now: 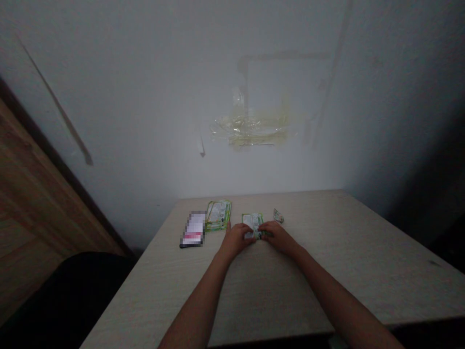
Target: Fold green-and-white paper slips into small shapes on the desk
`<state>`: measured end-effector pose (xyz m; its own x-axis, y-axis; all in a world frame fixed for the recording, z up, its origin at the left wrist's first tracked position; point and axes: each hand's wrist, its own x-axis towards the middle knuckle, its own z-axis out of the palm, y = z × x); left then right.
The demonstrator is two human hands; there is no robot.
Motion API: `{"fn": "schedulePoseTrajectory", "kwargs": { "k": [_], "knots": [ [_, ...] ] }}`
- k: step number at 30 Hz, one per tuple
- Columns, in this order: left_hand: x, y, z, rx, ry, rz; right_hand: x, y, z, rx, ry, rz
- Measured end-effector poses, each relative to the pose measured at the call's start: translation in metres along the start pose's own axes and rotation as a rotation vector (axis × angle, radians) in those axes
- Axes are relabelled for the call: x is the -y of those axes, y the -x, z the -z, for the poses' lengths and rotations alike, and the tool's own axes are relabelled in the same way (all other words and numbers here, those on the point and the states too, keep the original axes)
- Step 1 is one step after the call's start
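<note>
A small green and white packet point(253, 222) lies on the pale wooden table point(327, 261), near its far side. My left hand point(236, 240) has curled fingers pinching the packet's near left edge. My right hand point(278, 236) pinches its near right edge in the same way. Both forearms reach forward from the bottom of the view. The packet's near part is hidden by my fingers.
A larger green and white packet point(218, 215) lies left of the held one. A phone point(193, 230) rests further left. A small torn scrap point(278, 215) sits to the right. The white wall behind bears tape residue point(250, 131). A wooden panel point(32, 194) stands at left.
</note>
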<state>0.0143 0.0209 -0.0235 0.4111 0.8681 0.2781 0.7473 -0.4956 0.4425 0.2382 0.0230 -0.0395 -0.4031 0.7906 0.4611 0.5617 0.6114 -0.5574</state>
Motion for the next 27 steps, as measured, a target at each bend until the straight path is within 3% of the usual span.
{"fn": "schedulePoseTrajectory", "kwargs": {
  "k": [14, 20, 27],
  "knots": [
    [-0.006, -0.001, 0.002, -0.055, 0.006, 0.011, 0.005, 0.001, 0.008, -0.021, -0.076, -0.024],
    [-0.011, -0.001, 0.006, -0.038, 0.068, 0.043, 0.014, -0.004, 0.013, -0.049, -0.114, -0.183],
    [-0.013, 0.0, 0.006, -0.114, 0.022, 0.023, 0.009, -0.004, 0.009, -0.112, -0.231, -0.221]
  ]
}}
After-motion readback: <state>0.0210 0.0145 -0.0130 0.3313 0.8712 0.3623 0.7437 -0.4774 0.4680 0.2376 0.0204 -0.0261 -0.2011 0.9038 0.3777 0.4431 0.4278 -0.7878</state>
